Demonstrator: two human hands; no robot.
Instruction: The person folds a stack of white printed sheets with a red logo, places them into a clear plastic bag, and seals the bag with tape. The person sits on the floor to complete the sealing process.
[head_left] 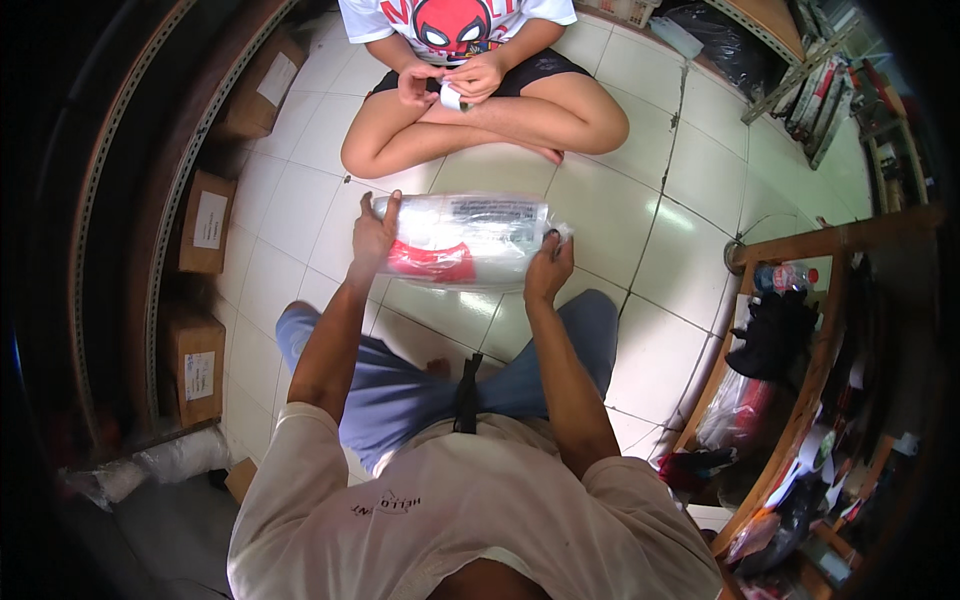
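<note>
fingers of your left hand (372,235) wrap the left end of the clear plastic packet (465,238), thumb up along its edge, and fingers of your right hand (548,268) pinch the right end closed, so both hands are gripping the one packet. you hold it level in the air over the tiled floor (600,230), just beyond your knees, with a white and red folded item showing through the film and a dark printed label on the far upper side.

to handle it well from here, keep the two grips even so the packet stays flat and the contents do not slide to one end. the film looks slick and loose at the right end, so i judge a pinch on the bunched plastic alone could slip; take some of the folded item inside the grip too. keep your elbows in and the packet over your lap.

across from you, a seated person's hands (455,82) work on a small white piece, well apart from your packet. cardboard boxes (205,222) sit on the left shelf, and a cluttered wooden rack (800,330) stands on the right.
</note>
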